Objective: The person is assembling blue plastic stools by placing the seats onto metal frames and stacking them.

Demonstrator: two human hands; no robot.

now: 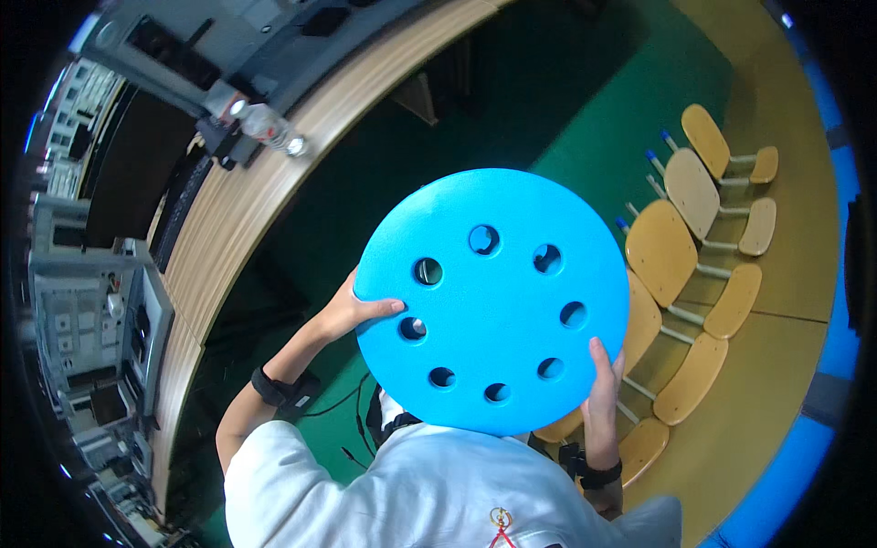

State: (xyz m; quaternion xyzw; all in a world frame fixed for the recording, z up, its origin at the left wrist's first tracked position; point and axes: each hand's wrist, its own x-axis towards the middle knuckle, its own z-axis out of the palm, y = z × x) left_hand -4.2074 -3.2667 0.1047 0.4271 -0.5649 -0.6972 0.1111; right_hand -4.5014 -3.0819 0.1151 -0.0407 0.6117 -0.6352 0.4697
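A round blue plastic stool (498, 301) with a ring of holes in its seat is held up in front of my chest. Its seat faces me, so any legs or underside are hidden. My left hand (358, 306) grips the left rim, the thumb lying on the seat beside two of the holes. On the lower right rim is my right hand (605, 388), its thumb against the edge and the other fingers mostly behind. Dark bands circle both my wrists.
At left runs a long wooden desk (228, 210) with a keyboard and a clear plastic bottle (268, 128). Several wooden chairs (662, 251) stand in a row at right. Cables (361, 416) hang near my left forearm, above a green floor (594, 137).
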